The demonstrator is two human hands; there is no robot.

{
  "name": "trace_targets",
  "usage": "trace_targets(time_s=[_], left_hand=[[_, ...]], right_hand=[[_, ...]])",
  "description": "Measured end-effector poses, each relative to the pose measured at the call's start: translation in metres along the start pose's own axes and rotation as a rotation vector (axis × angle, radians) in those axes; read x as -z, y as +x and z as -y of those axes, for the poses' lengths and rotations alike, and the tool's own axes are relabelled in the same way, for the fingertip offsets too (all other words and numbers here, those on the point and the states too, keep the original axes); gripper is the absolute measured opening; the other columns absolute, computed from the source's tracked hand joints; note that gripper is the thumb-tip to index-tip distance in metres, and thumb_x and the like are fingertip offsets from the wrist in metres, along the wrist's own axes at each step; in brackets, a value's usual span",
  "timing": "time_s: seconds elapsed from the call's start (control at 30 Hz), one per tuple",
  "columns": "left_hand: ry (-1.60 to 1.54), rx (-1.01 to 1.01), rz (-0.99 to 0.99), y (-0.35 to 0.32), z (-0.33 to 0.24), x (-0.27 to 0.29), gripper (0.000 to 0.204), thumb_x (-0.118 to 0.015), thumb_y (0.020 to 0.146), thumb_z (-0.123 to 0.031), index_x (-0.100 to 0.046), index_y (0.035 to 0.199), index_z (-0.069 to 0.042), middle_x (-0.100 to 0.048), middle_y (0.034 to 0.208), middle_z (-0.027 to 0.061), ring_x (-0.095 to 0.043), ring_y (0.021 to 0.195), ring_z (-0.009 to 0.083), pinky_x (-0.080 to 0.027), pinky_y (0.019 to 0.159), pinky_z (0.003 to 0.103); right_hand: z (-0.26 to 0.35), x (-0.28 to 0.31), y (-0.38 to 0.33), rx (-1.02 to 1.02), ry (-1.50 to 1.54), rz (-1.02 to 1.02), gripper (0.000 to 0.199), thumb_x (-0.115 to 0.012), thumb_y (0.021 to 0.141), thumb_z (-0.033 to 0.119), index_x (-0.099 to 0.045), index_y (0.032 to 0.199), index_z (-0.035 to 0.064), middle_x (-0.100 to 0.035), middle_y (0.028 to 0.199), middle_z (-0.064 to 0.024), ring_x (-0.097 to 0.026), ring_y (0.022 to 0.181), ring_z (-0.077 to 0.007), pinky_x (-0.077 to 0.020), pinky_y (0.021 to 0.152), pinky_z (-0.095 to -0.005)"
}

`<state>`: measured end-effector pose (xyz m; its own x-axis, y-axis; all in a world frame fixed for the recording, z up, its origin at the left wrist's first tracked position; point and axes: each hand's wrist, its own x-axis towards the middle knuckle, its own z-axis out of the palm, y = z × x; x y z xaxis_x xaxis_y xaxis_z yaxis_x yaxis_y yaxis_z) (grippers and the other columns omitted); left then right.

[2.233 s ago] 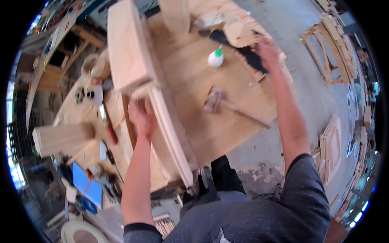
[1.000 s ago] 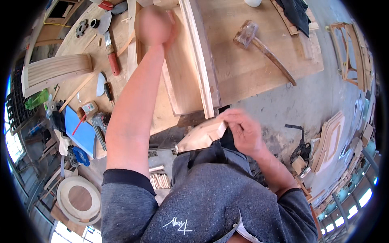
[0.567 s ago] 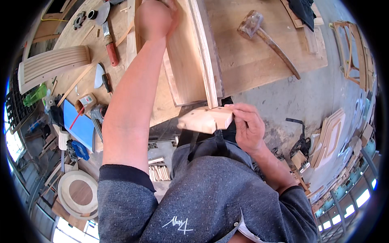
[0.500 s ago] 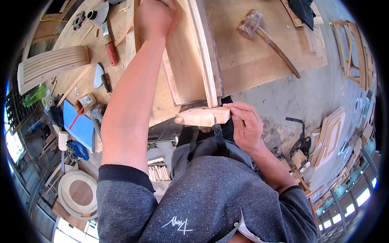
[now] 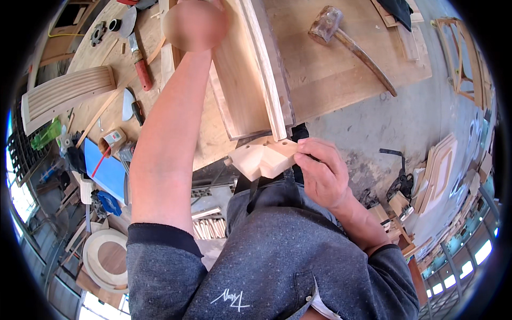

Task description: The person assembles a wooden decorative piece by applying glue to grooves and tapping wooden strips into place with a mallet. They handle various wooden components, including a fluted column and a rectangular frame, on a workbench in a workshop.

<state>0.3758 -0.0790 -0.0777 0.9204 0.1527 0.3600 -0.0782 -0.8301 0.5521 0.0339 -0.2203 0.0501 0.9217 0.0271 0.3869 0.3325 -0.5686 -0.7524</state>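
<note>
Wooden block (image 5: 255, 160), mallet (image 5: 352, 46) beyond

My left hand (image 5: 196, 24) is at the top of the frame, left of centre, over the wooden assembly (image 5: 240, 80) on the bench (image 5: 341, 88); blur hides what its fingers touch. My right hand (image 5: 324, 173), just right of the frame's centre, has the wooden block (image 5: 261, 160) at its left, just below the assembly's lower end. The mallet (image 5: 326, 24) lies on the bench right of the assembly, its handle pointing down and right. At upper left, the scraper (image 5: 141, 66) lies above the putty knife (image 5: 129, 105), with the slatted piece (image 5: 69, 96) left of both. Lower down, the cup (image 5: 113, 138) is by the folder's (image 5: 109, 173) upper end. Panels (image 5: 436, 170) are at the right, beyond the bench.
</note>
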Motion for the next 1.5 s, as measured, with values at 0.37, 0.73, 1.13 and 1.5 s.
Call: trace_targets(time_s=[0.37,0.73,1.13,1.5], left_hand=[[-0.043,0.013,0.030,0.002,0.002,0.000,0.048,-0.057,0.095,-0.035,-0.047,0.129,-0.004,-0.057,0.124,0.0205,-0.051,0.122,0.0418,-0.043,0.098,0.057],[-0.048,0.010,0.082,0.000,0.008,-0.003,0.060,-0.060,0.094,-0.040,-0.043,0.137,-0.002,-0.051,0.133,0.0193,-0.045,0.129,0.0406,-0.037,0.105,0.056],[-0.022,0.138,0.151,-0.012,-0.046,0.027,0.071,-0.065,0.090,-0.044,-0.041,0.139,0.001,-0.045,0.135,0.0171,-0.037,0.134,0.0363,-0.029,0.114,0.054],[-0.108,0.034,0.239,0.002,0.002,0.011,0.071,-0.064,0.095,-0.041,-0.035,0.144,0.001,-0.039,0.141,0.0176,-0.032,0.137,0.0399,-0.029,0.111,0.060]], right_hand=[[0.010,-0.005,0.024,-0.054,-0.157,0.364,0.040,-0.065,0.073,0.001,-0.064,0.113,-0.0004,-0.056,0.114,-0.0118,-0.059,0.106,-0.0335,-0.0570,0.074,-0.0351],[0.005,-0.012,0.005,-0.655,0.038,0.298,0.065,-0.076,0.090,0.027,-0.048,0.141,-0.0023,-0.056,0.133,-0.0216,-0.057,0.120,-0.0385,-0.0514,0.098,-0.0453],[0.020,-0.056,0.019,-0.670,-0.141,0.212,0.117,-0.091,0.071,0.042,-0.023,0.154,-0.0038,-0.045,0.145,-0.0266,-0.048,0.131,-0.0441,-0.0408,0.108,-0.0517],[0.021,-0.059,0.011,-0.645,-0.091,0.139,0.111,-0.090,0.070,0.032,-0.024,0.152,-0.0031,-0.044,0.141,-0.0265,-0.048,0.130,-0.0433,-0.0400,0.107,-0.0535]])
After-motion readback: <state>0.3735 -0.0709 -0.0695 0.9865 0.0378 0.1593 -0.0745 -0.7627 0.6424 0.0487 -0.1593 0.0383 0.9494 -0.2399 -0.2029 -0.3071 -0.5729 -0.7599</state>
